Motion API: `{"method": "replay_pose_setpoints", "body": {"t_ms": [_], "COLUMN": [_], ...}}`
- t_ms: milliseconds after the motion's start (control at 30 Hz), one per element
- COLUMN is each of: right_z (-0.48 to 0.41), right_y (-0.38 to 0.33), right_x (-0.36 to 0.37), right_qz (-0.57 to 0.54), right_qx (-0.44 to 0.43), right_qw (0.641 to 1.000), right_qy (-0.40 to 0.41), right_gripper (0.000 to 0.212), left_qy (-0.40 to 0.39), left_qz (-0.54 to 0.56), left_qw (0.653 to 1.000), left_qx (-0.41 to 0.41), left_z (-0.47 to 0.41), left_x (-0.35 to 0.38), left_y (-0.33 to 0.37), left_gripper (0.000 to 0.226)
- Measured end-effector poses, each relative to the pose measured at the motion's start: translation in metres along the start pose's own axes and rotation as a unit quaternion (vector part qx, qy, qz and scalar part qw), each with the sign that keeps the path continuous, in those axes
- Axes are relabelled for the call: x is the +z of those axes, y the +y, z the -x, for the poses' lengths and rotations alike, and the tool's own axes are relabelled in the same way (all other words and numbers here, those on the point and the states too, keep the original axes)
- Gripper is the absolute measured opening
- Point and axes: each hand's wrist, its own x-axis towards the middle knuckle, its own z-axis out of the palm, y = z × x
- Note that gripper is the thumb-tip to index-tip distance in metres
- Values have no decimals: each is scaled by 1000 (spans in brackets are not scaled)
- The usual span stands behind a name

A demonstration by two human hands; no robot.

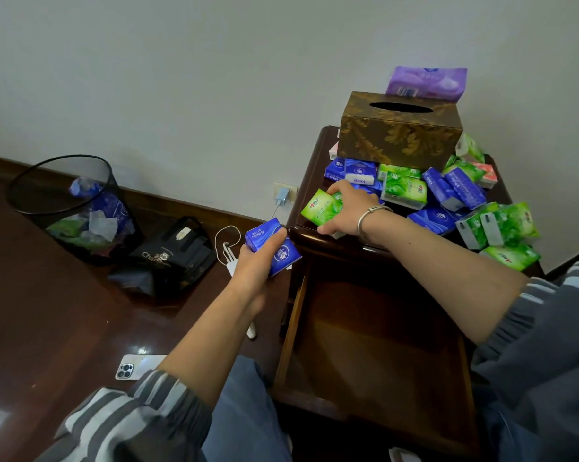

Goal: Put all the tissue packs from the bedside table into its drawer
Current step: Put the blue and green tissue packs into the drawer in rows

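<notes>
A dark wooden bedside table (301, 208) carries a heap of several blue and green tissue packs (448, 198). Its drawer (365, 331) stands pulled out below, with nothing visible inside. My left hand (258, 261) holds blue tissue packs (274, 248) just left of the table's front corner, above the floor. My right hand (345, 208) grips a green tissue pack (321, 206) at the table's front left edge. A purple tissue pack (426, 83) lies on top of a gold patterned tissue box (398, 135) at the back of the table.
A black mesh waste bin (71, 208) with scraps stands on the wooden floor at left. Beside it lies a black paper bag (168, 258). A phone (138, 365) lies on the floor near my left knee. A charger (281, 196) and white cable hang from the wall socket.
</notes>
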Motion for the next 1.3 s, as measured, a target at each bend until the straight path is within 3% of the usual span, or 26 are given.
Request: {"method": "replay_pose_setpoints", "body": {"t_ms": [133,300,467,600,733,833,900,967,1100,1167,1300], "right_z": [-4,-5,-2,0,25,63,88,100,96,86,73], "right_y": [-9,-16,-10,-7,3,32,61,87,108,104,90], "right_x": [3,9,16,16,15,22,45,88,181,212,249], "right_qz": [24,52,-19,-27,-126,-299,-462,-542,-553,-556,-529], "right_qx": [69,67,15,9,-39,-73,-37,85,327,359,372], "right_qw": [997,996,995,996,984,949,885,825,727,718,737], "right_qy": [6,28,101,85,116,62,-42,-132,-241,-216,-198], "right_gripper": [106,97,93,90,80,72,63,56,19,11,21], "left_qy": [-8,-10,11,23,29,48,53,56,71,71,91], "left_qz": [12,27,18,-3,-16,-31,-35,-30,-20,-23,-24], "left_qw": [1000,1000,1000,1000,999,998,996,995,993,993,992], "left_qx": [-2,-11,-13,-14,-17,-37,-63,-78,-97,-96,-89], "left_z": [-6,-11,-12,-6,0,4,5,6,0,-2,-7], "left_x": [7,11,-2,-21,-43,-61,-68,-70,-66,-65,-69], "left_y": [-2,-7,-14,-22,-38,-56,-69,-80,-97,-100,-101], "left_gripper": [56,59,59,60,61,68,74,75,74,77,83]}}
